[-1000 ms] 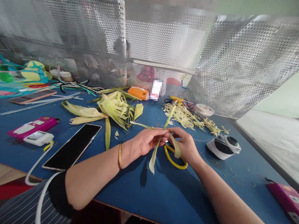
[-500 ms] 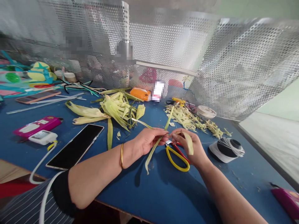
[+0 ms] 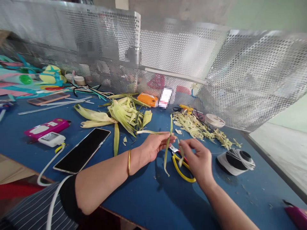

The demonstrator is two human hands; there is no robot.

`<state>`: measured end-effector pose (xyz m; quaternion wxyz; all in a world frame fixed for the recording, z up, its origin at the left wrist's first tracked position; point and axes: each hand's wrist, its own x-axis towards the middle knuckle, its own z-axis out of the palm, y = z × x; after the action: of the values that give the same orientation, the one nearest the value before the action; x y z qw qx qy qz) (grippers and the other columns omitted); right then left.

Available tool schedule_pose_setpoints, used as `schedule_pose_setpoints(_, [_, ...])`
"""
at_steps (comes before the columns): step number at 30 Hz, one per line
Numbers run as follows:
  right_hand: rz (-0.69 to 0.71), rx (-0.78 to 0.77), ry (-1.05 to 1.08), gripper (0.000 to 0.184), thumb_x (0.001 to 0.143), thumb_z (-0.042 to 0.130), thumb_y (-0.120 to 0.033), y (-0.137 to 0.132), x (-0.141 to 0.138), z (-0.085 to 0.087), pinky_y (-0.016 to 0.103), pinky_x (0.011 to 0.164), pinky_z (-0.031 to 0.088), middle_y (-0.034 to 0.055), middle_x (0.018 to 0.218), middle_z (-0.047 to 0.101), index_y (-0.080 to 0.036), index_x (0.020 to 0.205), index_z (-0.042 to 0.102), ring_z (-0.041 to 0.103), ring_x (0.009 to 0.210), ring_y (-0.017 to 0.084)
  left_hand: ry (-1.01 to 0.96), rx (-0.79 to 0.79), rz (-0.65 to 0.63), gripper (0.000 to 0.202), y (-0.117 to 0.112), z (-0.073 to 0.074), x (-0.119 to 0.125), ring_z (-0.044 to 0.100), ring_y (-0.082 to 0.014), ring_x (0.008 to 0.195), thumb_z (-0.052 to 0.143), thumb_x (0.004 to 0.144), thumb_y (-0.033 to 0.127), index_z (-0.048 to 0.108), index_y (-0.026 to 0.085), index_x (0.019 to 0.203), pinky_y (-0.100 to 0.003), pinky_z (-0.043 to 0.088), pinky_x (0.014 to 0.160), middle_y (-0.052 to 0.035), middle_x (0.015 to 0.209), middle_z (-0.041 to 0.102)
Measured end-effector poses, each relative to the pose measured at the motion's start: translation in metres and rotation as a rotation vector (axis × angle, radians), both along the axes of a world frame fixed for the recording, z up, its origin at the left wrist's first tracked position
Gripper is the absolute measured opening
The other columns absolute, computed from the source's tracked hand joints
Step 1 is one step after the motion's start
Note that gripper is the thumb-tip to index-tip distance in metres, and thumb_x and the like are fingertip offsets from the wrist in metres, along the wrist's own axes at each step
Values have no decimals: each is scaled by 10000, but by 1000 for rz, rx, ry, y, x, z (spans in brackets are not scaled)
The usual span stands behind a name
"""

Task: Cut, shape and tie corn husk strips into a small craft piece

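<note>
My left hand (image 3: 155, 145) pinches a long green husk strip (image 3: 167, 150) that hangs down over the blue table (image 3: 148, 198). My right hand (image 3: 197, 158) pinches a shorter pale strip (image 3: 181, 152) torn from it, thumb and forefinger together, the other fingers spread. Yellow-handled scissors (image 3: 182, 167) lie on the table just under both hands. A gold bangle sits on my left wrist.
A pile of green husks (image 3: 124, 113) lies behind my left hand, shredded strips (image 3: 194, 126) behind my right. A phone (image 3: 82, 149), pink device (image 3: 46, 126) and white charger (image 3: 51, 139) lie left. A thread spool (image 3: 236, 158) sits right. Perforated metal screens (image 3: 192, 64) wall the back.
The two hands have drawn apart, splitting the husk strip. My right hand moved down and right with the torn piece. The camera view shifted slightly left.
</note>
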<state>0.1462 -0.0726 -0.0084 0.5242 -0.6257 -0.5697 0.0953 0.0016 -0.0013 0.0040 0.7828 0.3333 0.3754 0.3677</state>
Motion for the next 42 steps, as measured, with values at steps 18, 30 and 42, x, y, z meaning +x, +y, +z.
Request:
schedule_pose_setpoints(18, [292,-266,-38,339,869,510,-353,1,-19,-21,235,477,282,-50,532,382,-221,584,384,357,513,109,-50,7,59,138,-11,0,6,684,-134,759,676,756,8,688,115,843,-231,507,738,-89,842,735])
schedule_pose_setpoints(30, [140,-149,44,276,863,606,-452,12,11,-7,390,828,485,80,963,728,-212,960,704,657,931,267,-3,138,-44,231,-11,-1,6,697,-147,691,712,740,49,676,122,957,-260,535,725,-56,772,725])
schedule_pose_setpoints(42, [69,-79,223,227,794,674,-415,14,20,-3,330,708,485,39,790,730,-199,827,740,633,761,217,208,473,-196,263,6,-8,-1,696,-150,685,693,727,75,719,159,975,-236,514,667,-60,823,747])
